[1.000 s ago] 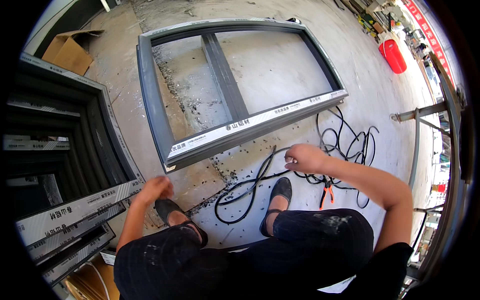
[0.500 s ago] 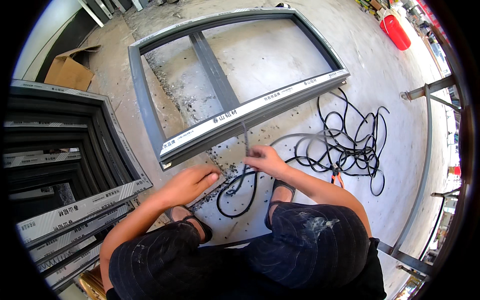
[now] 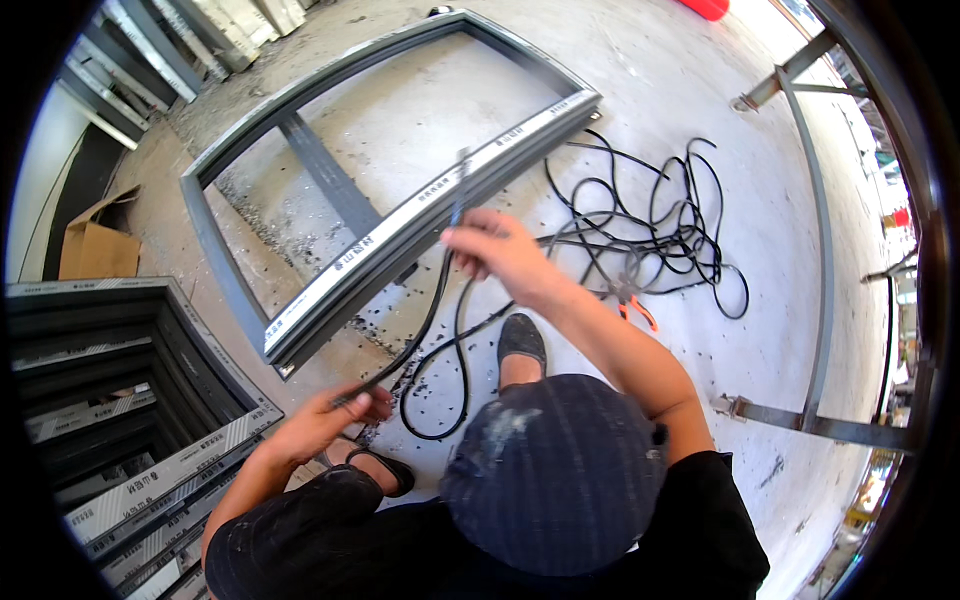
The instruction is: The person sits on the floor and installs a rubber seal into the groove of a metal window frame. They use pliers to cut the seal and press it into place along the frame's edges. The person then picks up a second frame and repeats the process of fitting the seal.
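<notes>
A black rubber sealing strip (image 3: 430,320) runs in a curve between my hands and loops on the floor below. My left hand (image 3: 338,418), low beside the stacked frames, has its fingers closed around one stretch of it. Beside the near rail of a grey metal window frame (image 3: 225,262), my right hand (image 3: 492,252) pinches the strip. A dark length sticks up from those fingers across the rail, smeared by motion. The window frame lies tilted on the floor, with a crossbar and white printed film on its near side.
Pliers (image 3: 636,306) with orange handles lie by a tangled pile of strip (image 3: 690,238) at right. Similar frames (image 3: 225,432) are stacked at left, near a cardboard box (image 3: 100,240). Dark scraps litter the floor. A metal rail (image 3: 822,230) stands at far right.
My left hand was apart from the strip and now grips it, lower and further left. My right hand has moved up and left with the strip. The view has shifted and turned.
</notes>
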`<state>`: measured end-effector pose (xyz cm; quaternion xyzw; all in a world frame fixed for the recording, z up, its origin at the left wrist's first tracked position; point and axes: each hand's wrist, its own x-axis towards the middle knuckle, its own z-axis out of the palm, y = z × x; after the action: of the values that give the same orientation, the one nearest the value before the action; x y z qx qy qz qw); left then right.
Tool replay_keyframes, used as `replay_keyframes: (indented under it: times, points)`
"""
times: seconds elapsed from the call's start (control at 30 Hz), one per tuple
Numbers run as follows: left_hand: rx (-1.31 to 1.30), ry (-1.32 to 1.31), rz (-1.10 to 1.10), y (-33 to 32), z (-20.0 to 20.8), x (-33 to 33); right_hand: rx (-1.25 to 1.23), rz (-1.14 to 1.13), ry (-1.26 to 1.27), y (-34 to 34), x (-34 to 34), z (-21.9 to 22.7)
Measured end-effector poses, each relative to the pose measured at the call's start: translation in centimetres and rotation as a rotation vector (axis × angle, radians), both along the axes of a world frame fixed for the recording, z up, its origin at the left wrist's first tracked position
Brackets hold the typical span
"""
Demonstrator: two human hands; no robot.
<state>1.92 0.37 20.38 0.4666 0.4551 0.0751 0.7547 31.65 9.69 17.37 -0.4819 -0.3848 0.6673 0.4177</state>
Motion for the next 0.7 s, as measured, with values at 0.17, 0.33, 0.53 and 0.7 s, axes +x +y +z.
replay_keyframes:
  times: [0.17,0.33,0.53,0.7]
  points:
    - [-0.065,-0.097,0.196,1.1,2.9,1.9,-0.042,0.181,0.071,-1.9,-2.0,-0.8]
    - [0.16,-0.003,0.115,2.1,2.4,-0.1,-0.024,-0.003,0.028,-1.6,-1.2,-3.0]
    - [0.078,0.042,-0.354,1.6,-0.5,-2.4,-0.153,0.432,-0.162,-5.3,0.2,-7.9]
    - [0.089,0.147,-0.359,2.1,-0.1,-2.5,-0.173,0.956,-0.182,-9.0,-2.4,-11.9]
